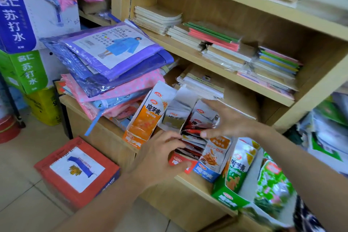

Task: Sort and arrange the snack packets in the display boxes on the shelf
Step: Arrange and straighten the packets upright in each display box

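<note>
At shelf edge: snack packets [192, 137] between both hands.
Left hand [160, 158] and right hand [227, 120], fingers spread, holding nothing, flank the red display box [178, 162]; its row runs away from you.

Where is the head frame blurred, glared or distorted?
Head view: motion blur smears the left hand, the right hand and the green packets at lower right. Glare streaks the plastic raincoat packs. The wide-angle lens slants the shelf boards. Lighting is even, with no hard shadows.
</note>
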The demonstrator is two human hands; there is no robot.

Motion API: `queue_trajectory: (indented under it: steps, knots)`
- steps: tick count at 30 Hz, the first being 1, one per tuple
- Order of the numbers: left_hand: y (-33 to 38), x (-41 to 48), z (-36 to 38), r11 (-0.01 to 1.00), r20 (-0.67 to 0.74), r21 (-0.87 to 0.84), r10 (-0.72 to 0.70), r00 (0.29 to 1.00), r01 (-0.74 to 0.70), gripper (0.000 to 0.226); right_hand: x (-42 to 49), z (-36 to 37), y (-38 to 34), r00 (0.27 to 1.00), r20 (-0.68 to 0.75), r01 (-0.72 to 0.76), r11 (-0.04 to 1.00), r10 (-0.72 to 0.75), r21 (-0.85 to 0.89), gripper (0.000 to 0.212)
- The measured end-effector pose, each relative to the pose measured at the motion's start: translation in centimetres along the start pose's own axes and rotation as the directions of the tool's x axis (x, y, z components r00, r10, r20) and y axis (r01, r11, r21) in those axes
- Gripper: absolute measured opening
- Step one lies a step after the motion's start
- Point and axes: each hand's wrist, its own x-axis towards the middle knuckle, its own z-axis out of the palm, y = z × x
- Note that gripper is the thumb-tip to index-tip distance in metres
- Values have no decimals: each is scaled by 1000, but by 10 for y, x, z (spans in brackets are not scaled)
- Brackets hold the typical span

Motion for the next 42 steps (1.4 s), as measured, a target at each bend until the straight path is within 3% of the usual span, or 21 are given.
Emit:
queue_trajectory:
  steps: [3,7,12,17,20,22,24,26,32,35,38,42]
  knots:
    - [2,-1,1,1000,66,-22,-11,998,12,37,-7,24,4,992,-93,77,996,-81,-55,118]
    - [4,0,0,998,85,-51,-40,996,45,33,0,33,-5,956,-270,98,993,-112,-64,86]
    - [0,2,0,995,139,-93,-27,990,41,32,6,28,-12,975,-199,56,975,-100,-215,97]
    - [0,13,-17,999,109,-51,-3,994,8,20,12,16,-9,980,-188,53,993,-72,-103,71]
    - [-17,26,-29,994,-42,105,-8,999,12,25,14,15,-6,987,-155,42,998,-50,-56,65]
    - [-32,34,-31,962,12,274,-28,1000,24,41,14,14,-6,990,-134,33,998,-41,-57,65]
    - [-40,38,-26,943,65,332,-15,998,-7,33,14,14,-7,992,-120,37,998,-43,-56,64]
    - [-42,41,-24,944,58,329,11,998,-29,10,15,13,-5,992,-117,48,998,-53,-47,61]
    - [-47,44,-45,956,207,291,-18,978,-44,20,16,3,-7,997,24,79,994,-78,-73,64]
    - [-47,47,-59,960,260,279,-78,963,2,34,27,-2,-14,985,-127,108,993,-114,-51,48]
    - [-42,53,-60,970,248,243,-81,965,19,31,46,2,-25,945,-278,127,977,-171,-169,41]
    - [-36,68,-54,989,110,97,-119,987,108,25,73,9,-32,980,-172,65,980,-98,-190,37]
